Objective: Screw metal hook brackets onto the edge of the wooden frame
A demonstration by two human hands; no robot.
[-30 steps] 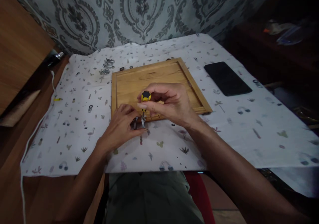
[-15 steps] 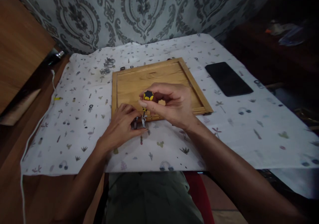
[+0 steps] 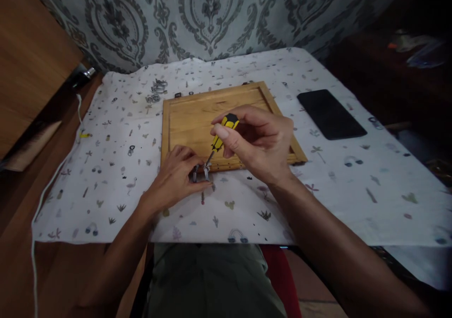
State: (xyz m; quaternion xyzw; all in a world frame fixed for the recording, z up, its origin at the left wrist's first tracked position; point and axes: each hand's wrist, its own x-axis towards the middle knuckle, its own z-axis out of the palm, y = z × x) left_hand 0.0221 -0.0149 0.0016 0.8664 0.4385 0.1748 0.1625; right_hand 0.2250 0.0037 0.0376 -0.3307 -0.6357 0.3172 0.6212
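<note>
My right hand (image 3: 259, 141) is closed on a yellow and black screwdriver (image 3: 223, 133), which leans with its handle up and to the right. The screwdriver's tip meets a small metal hinge (image 3: 206, 172) at the near edge of the framed wooden panel (image 3: 197, 115). My left hand (image 3: 178, 174) has its thumb and fingers around the hinge and holds it against that edge. Part of the hinge is hidden behind the fingers. The panel lies flat on the patterned white cloth.
A black phone (image 3: 332, 114) lies right of the panel. Several metal hinges (image 3: 158, 89) sit in a pile at the back left. A white cable (image 3: 52, 181) runs down the table's left side, by a wooden cabinet (image 3: 35, 49). A patterned curtain (image 3: 212, 16) hangs behind.
My right hand has moved up and to the right, tilting the screwdriver from nearly upright to a rightward lean. The left hand has kept its grip. The whole view has shifted slightly.
</note>
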